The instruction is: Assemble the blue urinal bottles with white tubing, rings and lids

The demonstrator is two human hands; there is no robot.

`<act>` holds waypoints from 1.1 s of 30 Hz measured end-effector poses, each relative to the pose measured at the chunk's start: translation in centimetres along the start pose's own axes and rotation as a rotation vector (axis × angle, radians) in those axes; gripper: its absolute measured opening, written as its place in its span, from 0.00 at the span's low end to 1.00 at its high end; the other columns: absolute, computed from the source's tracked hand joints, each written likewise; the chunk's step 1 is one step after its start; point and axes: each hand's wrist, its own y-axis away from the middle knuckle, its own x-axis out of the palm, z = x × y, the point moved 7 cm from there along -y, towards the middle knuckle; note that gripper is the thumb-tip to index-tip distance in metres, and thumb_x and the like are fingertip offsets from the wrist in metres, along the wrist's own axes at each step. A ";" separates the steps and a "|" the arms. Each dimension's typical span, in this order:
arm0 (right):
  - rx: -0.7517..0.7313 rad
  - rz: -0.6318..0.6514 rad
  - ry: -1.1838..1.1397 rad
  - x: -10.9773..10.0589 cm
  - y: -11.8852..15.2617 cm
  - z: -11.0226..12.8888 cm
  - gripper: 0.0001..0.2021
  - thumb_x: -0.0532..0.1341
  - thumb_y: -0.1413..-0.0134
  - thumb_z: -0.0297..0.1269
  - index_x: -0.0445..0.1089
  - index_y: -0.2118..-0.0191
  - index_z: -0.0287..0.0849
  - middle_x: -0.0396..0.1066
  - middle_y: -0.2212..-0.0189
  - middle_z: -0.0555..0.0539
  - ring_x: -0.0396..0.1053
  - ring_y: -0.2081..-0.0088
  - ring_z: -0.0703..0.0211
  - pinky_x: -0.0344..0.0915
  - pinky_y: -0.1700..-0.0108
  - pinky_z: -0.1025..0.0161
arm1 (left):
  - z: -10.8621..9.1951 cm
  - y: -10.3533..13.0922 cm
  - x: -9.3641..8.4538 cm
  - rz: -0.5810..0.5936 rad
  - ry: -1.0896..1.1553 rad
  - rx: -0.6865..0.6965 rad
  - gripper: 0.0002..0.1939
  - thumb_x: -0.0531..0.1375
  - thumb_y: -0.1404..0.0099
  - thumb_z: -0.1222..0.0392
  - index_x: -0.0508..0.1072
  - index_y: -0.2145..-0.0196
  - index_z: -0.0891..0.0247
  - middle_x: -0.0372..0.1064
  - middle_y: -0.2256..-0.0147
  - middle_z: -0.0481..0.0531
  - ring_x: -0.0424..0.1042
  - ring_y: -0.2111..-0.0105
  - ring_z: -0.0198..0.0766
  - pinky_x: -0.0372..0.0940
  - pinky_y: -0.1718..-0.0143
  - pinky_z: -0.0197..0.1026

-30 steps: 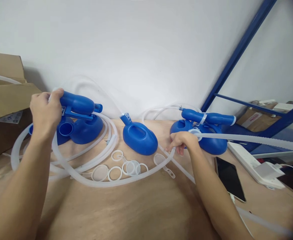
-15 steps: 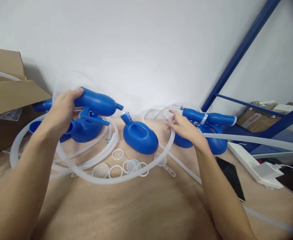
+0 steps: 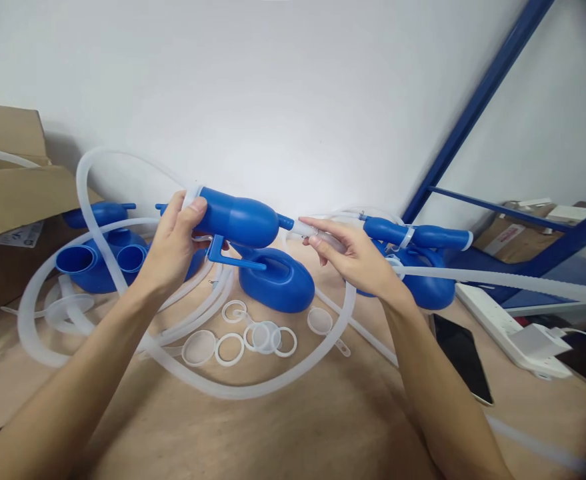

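My left hand (image 3: 177,227) is closed round the left end of a blue tubular part (image 3: 240,217) with a blue bracket below it. The part's narrow nozzle points right, close to the end of a translucent white hose (image 3: 317,233) that my right hand (image 3: 355,253) pinches between thumb and fingers. Whether nozzle and hose touch, I cannot tell. From my right hand the hose loops down across the table. Just beneath the tubular part lies a blue bottle (image 3: 277,283) with a hollow handle. White rings (image 3: 230,350) and a round strainer cap (image 3: 199,348) lie in front of it.
Blue bottles (image 3: 77,260) and coiled hose stand at left beside a cardboard box (image 3: 17,193). At right are another blue bottle assembly (image 3: 425,237), a black phone (image 3: 463,357), a white power strip (image 3: 503,333) and a blue shelf frame (image 3: 483,100). A wall stands behind.
My left hand has carried the blue tubular part rightward, above the middle bottle. My right hand has moved slightly left and now holds the hose end up toward the nozzle.
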 end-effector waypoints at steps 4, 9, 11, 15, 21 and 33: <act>-0.035 0.027 0.104 0.0 0.1 0.6 0.19 0.61 0.30 0.45 0.77 0.40 0.44 0.80 0.52 0.42 0.76 0.61 0.56 0.72 0.58 0.58 | -0.2 0.4 0.6 0.006 0.060 -0.056 0.18 0.65 0.33 0.43 0.68 0.59 0.59 0.66 0.70 0.47 0.74 0.71 0.41 0.74 0.73 0.43; -0.110 -0.047 0.153 -0.2 0.1 0.8 0.19 0.53 0.25 0.47 0.78 0.51 0.41 0.80 0.61 0.45 0.75 0.61 0.57 0.68 0.56 0.59 | -0.5 0.9 1.7 0.160 0.164 -0.113 0.16 0.66 0.40 0.57 0.65 0.57 0.58 0.65 0.68 0.45 0.67 0.75 0.32 0.69 0.77 0.35; -0.125 -0.121 0.185 -0.5 0.1 0.5 0.21 0.52 0.24 0.48 0.77 0.60 0.42 0.78 0.66 0.47 0.73 0.64 0.58 0.65 0.59 0.60 | -0.5 1.3 2.0 0.285 0.112 -0.104 0.21 0.68 0.45 0.62 0.65 0.56 0.57 0.67 0.64 0.45 0.69 0.71 0.32 0.69 0.75 0.34; -0.101 -0.180 0.251 -0.6 0.1 -0.3 0.29 0.48 0.25 0.55 0.63 0.75 0.43 0.65 0.79 0.51 0.62 0.75 0.61 0.55 0.69 0.61 | -0.9 2.1 2.2 0.423 -0.100 0.049 0.27 0.74 0.45 0.59 0.69 0.51 0.54 0.70 0.49 0.52 0.74 0.56 0.42 0.73 0.62 0.39; -0.158 -0.268 0.129 -1.5 0.8 1.2 0.31 0.47 0.26 0.60 0.59 0.78 0.45 0.60 0.82 0.52 0.59 0.78 0.63 0.54 0.72 0.61 | -3.1 3.8 3.6 0.487 -0.269 0.487 0.26 0.74 0.40 0.60 0.69 0.48 0.53 0.73 0.45 0.58 0.72 0.42 0.53 0.73 0.48 0.53; -0.174 -0.243 0.224 -1.6 2.3 4.6 0.26 0.49 0.25 0.44 0.62 0.79 0.45 0.58 0.83 0.53 0.57 0.80 0.64 0.52 0.72 0.60 | -6.9 7.0 5.2 0.349 -0.722 0.966 0.16 0.68 0.34 0.67 0.75 0.53 0.48 0.70 0.46 0.54 0.75 0.48 0.47 0.78 0.54 0.54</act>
